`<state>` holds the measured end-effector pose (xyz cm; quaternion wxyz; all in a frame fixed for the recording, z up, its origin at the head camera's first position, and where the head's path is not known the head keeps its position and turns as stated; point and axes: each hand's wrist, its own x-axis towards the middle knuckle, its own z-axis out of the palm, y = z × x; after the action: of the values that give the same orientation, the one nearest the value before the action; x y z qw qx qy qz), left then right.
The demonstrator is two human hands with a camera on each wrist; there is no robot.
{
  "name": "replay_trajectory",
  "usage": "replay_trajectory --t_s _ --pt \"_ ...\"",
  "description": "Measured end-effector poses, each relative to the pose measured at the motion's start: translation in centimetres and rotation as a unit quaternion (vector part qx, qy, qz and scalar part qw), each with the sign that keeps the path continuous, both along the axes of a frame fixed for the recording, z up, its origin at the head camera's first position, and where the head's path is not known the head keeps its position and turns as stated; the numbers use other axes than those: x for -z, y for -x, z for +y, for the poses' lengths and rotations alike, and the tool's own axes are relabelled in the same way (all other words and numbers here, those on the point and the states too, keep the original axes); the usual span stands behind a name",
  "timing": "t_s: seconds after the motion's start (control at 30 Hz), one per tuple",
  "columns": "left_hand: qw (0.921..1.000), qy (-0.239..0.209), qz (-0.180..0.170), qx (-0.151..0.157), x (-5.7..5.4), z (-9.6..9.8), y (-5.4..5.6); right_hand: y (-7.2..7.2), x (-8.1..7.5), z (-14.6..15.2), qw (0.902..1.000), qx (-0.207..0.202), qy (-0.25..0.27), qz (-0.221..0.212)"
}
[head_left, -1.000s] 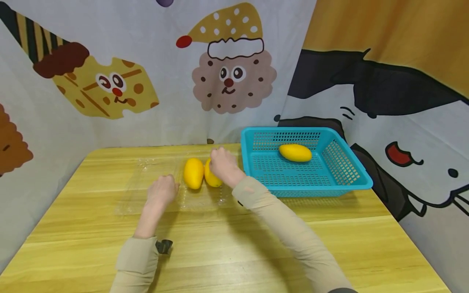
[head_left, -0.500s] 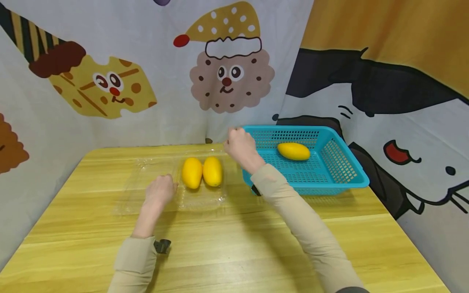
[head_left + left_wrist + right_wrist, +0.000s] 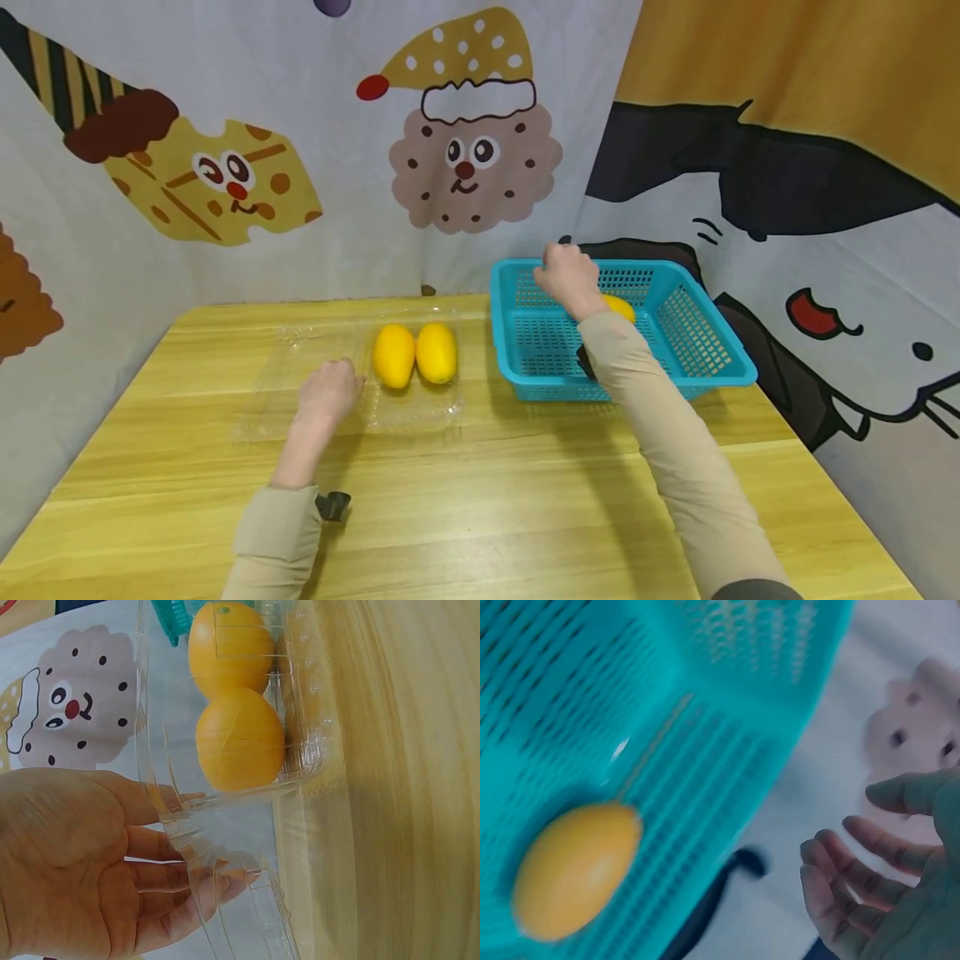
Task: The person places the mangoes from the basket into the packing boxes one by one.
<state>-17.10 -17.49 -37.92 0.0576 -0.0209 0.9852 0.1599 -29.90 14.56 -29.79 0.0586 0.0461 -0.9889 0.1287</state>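
Note:
A clear plastic clamshell box (image 3: 416,412) lies unfolded on the table with two yellow mangoes (image 3: 393,356) side by side in its right half. At its middle fold is my left hand (image 3: 328,393). In the left wrist view, the left fingers (image 3: 161,877) reach loosely against the clear plastic, their tips partly seen through it. My right hand (image 3: 568,277) is above the blue basket (image 3: 531,390), holding nothing. Its fingers (image 3: 866,885) are loosely bent and apart in the right wrist view. A third mango (image 3: 577,870) lies inside the basket, partly hidden by the right hand in the head view.
A wooden table (image 3: 480,508) bears the box and the basket. Behind it hangs a cartoon-printed cloth (image 3: 345,275), close to the basket's back side. The basket stands at the table's right rear, with perforated walls and a raised rim.
My right hand has moved away from the right mango in the box, going rightward over the basket. The left hand and all the mangoes have stayed in place.

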Motion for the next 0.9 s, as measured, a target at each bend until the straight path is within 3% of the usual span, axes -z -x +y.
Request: replay_trajectory --t_s 0.2,0.37,0.63,0.9 --pt "1.0000 -0.002 -0.005 0.000 0.0 0.0 0.0 1.5 1.1 4.9 0.9981 0.015 -0.029 -0.053" --pt "1.0000 0.000 -0.004 -0.001 0.0 0.0 0.0 2.3 1.9 7.6 0.9939 0.004 -0.045 -0.101" --pt "1.0000 0.001 -0.008 -0.001 0.0 0.0 0.1 2.9 3.1 10.1 0.9759 -0.014 -0.084 -0.201" --pt "1.0000 0.002 -0.007 -0.005 -0.1 0.1 0.1 3.1 4.6 11.2 0.9662 -0.011 -0.080 -0.245"
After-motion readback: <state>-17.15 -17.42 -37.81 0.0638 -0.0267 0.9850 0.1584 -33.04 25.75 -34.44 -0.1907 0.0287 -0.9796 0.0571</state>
